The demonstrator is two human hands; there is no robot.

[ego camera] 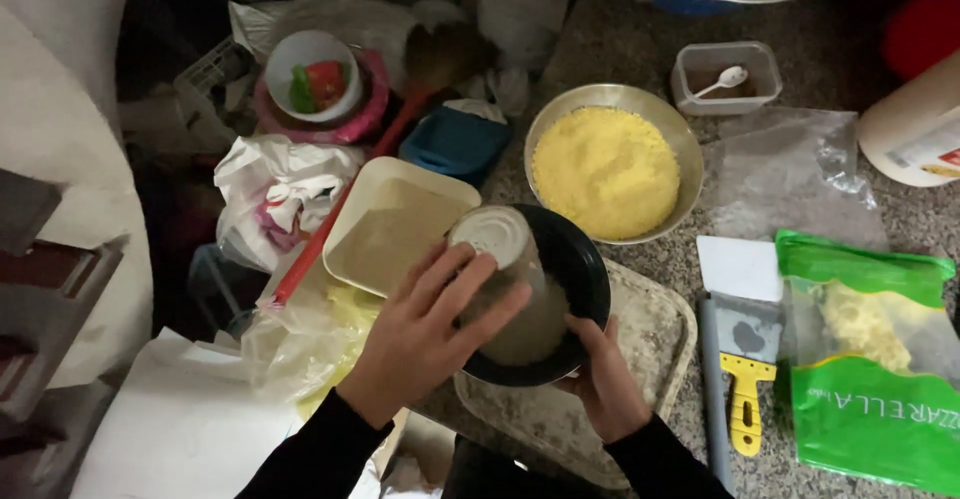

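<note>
The person's left hand (pixel 420 334) is wrapping its fingers around a clear glass cup (pixel 510 279) tipped on its side, its grip closed around the cup's body while the cup is lying over the mouth of a round black bowl (pixel 585 269). A pale powder is sitting inside the cup and in the bowl beneath it. The right hand (pixel 605 389) is gripping the near rim of the black bowl, thumb over the edge, holding it tilted above a floury beige tray (pixel 650 339) on the speckled stone tabletop (pixel 830 69). Just beyond the bowl, a round metal bowl of yellow grain (pixel 610 169) is standing, and to its left a cream rectangular tray of brownish flour (pixel 395 224). To the right, a yellow-handled metal scraper (pixel 745 359) is lying beside a green bag of shredded cheese (pixel 865 359). Further back, a small clear plastic tub with a white spoon (pixel 725 79) is resting.
</note>
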